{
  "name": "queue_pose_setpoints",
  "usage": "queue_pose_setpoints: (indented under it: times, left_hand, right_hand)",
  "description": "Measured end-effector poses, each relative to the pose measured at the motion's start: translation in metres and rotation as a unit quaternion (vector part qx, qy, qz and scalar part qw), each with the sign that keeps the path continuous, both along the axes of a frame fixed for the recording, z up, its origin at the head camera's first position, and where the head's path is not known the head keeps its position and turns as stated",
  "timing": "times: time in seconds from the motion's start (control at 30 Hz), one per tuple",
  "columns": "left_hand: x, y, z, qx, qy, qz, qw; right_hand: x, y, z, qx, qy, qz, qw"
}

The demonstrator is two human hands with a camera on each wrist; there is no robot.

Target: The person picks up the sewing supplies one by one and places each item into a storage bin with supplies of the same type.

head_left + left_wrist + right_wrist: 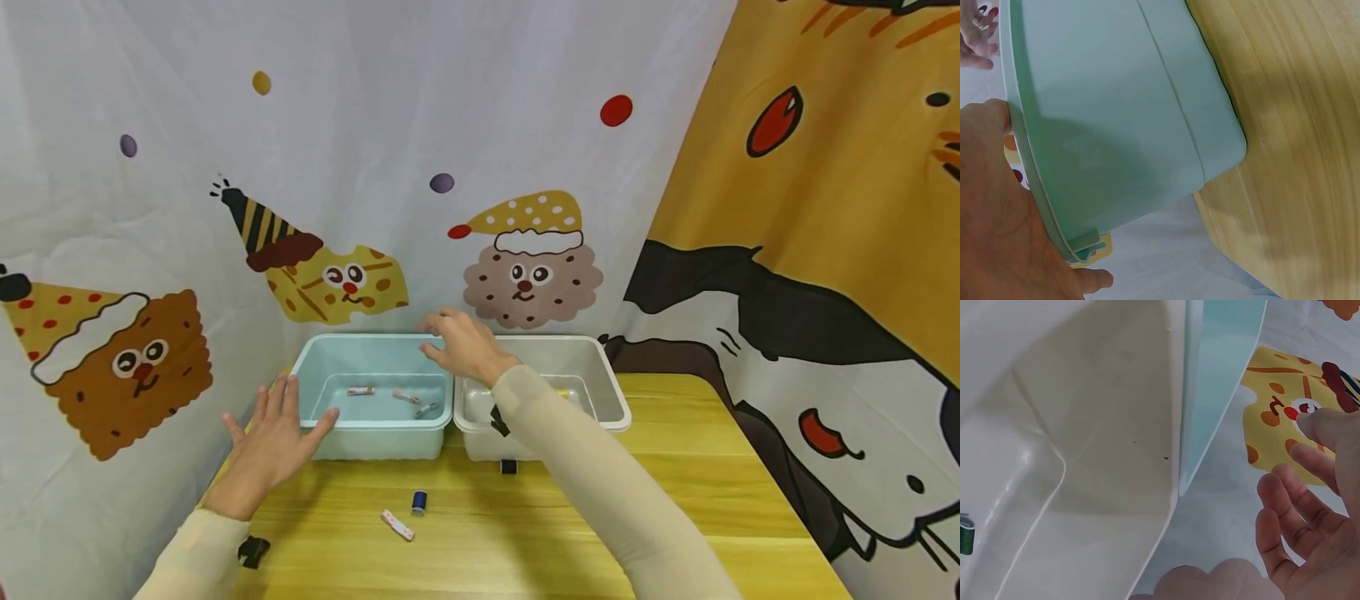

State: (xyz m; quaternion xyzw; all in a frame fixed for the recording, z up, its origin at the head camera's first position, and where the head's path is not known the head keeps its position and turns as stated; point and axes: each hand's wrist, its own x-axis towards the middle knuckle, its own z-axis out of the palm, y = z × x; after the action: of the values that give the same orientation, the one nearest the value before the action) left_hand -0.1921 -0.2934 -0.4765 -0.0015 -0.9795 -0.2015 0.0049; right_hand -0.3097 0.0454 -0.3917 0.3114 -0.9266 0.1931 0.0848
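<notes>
My left hand [273, 446] is at the near left corner of a light blue plastic bin [375, 442], its fingers spread and holding nothing. In the left wrist view, its thumb lies right at the bin's rim [1025, 150]. Over the back edge, where the blue bin meets a white bin [618, 408], hovers my right hand [468, 346]. Its fingers are loosely bent with nothing between them, as the right wrist view also shows. Several small patterned pieces [361, 390] lie in the blue bin. The white bin holds a small green roll [966, 536] and something yellow [562, 392].
On the wooden table [465, 558], in front of the bins, lie a small blue spool [419, 502] and a white strip with red marks [397, 525]. A small black piece [508, 467] sits against the white bin's front. Behind the bins hangs a printed cloth [345, 125].
</notes>
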Motion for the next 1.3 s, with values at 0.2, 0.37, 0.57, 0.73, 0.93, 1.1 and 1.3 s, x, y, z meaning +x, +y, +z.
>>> queue_pose_setpoints:
  times: [0.2, 0.37, 0.57, 0.73, 0.93, 1.1, 1.3]
  left_hand:
    - [0.000, 0.000, 0.000, 0.001, 0.003, 0.000, 1.0000]
    - [0.000, 0.000, 0.000, 0.000, 0.005, 0.001, 1.0000]
    - [0.001, 0.001, 0.000, -0.004, 0.006, 0.002, 1.0000]
    - [0.001, 0.002, 0.002, -0.004, 0.005, 0.002, 1.0000]
    - [0.001, 0.003, 0.004, -0.005, 0.003, 0.002, 1.0000]
    - [0.001, 0.003, 0.003, -0.009, 0.005, 0.002, 1.0000]
    - [0.001, 0.002, 0.003, -0.007, 0.003, 0.001, 1.0000]
  right_hand:
    - [0.006, 0.010, -0.003, -0.015, 0.003, 0.007, 0.9999]
    - [0.012, 0.016, -0.007, -0.031, 0.011, 0.011, 0.9994]
    - [0.022, 0.022, -0.010, -0.041, 0.034, 0.018, 0.9984]
    - [0.033, 0.028, -0.011, -0.058, 0.041, 0.030, 0.9970]
    - [0.048, 0.034, -0.014, -0.068, 0.049, 0.031, 0.9960]
    - [0.061, 0.039, -0.018, -0.068, 0.060, 0.043, 0.9949]
    - [0.075, 0.046, -0.024, -0.072, 0.076, 0.058, 0.9928]
